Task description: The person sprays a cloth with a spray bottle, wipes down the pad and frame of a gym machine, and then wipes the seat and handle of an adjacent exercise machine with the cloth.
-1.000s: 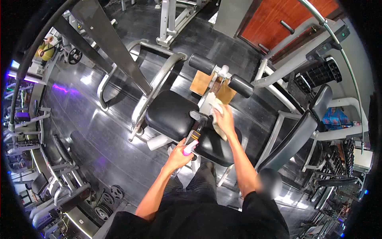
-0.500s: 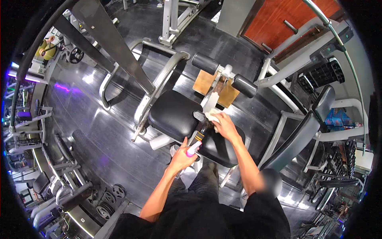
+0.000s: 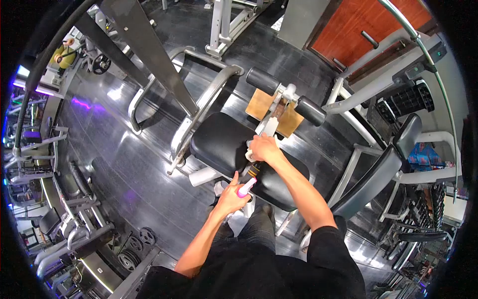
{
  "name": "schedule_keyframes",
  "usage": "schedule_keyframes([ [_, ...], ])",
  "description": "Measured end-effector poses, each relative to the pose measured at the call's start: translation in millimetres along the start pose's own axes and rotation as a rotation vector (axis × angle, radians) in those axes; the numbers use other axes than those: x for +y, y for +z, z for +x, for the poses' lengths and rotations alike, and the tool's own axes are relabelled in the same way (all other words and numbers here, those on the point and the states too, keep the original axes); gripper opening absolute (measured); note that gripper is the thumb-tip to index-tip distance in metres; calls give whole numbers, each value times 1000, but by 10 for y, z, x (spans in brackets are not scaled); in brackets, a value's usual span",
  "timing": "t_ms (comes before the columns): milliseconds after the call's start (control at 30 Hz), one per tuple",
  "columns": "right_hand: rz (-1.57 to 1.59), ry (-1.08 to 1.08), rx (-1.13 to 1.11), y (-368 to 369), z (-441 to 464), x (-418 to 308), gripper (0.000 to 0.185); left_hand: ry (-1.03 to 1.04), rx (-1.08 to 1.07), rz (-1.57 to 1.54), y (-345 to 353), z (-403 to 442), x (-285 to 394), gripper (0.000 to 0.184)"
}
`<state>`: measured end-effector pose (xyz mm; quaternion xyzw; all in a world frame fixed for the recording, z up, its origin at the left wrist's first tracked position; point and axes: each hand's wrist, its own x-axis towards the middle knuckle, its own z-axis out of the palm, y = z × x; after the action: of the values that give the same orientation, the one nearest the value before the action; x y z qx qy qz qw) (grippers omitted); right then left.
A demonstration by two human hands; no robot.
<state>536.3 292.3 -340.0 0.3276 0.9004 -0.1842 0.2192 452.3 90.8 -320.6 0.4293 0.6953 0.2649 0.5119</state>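
My left hand [image 3: 232,199] is wrapped round a spray bottle with a white and pink head [image 3: 246,188], its index finger stretched along the top. My right hand [image 3: 265,148] presses a pale cloth [image 3: 249,155] onto the upper end of the machine's centre post, between two black seat pads. The left pad [image 3: 222,142] lies beside the cloth; the right pad [image 3: 282,183] is partly under my forearm. Below the cloth shows a black grip with yellow bands [image 3: 253,171]. Most of the cloth is hidden by my fingers.
Beyond the pads are black foam rollers [image 3: 263,80] above a wooden board [image 3: 258,103]. A silver tubular frame [image 3: 186,131] stands at the left. To the right is a padded bench [image 3: 371,183]. A stack of weight plates [image 3: 129,259] sits at lower left.
My right hand has moved left with the cloth, from over the right pad to the centre post. My left hand, still round the bottle, has shifted slightly right in view.
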Motion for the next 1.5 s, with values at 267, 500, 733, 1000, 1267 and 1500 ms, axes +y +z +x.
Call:
schedule_keyframes([
  [267,-2,-46,504,256,223,-82,18,35,-19,48,-19,-41,65,32],
  [500,188,-129,165,73,88,206,21,0,-8,186,17,-30,73,35],
  [733,539,256,331,585,-612,311,35,73,18,143,12,-31,-15,40],
  [1000,446,141,356,796,-872,76,31,23,-29,158,-33,-40,84,39],
  [1267,874,353,211,719,-658,91,31,28,4,127,-22,-43,98,31],
  [1500,1423,300,139,845,-758,201,38,41,-12,142,-24,-26,86,36],
])
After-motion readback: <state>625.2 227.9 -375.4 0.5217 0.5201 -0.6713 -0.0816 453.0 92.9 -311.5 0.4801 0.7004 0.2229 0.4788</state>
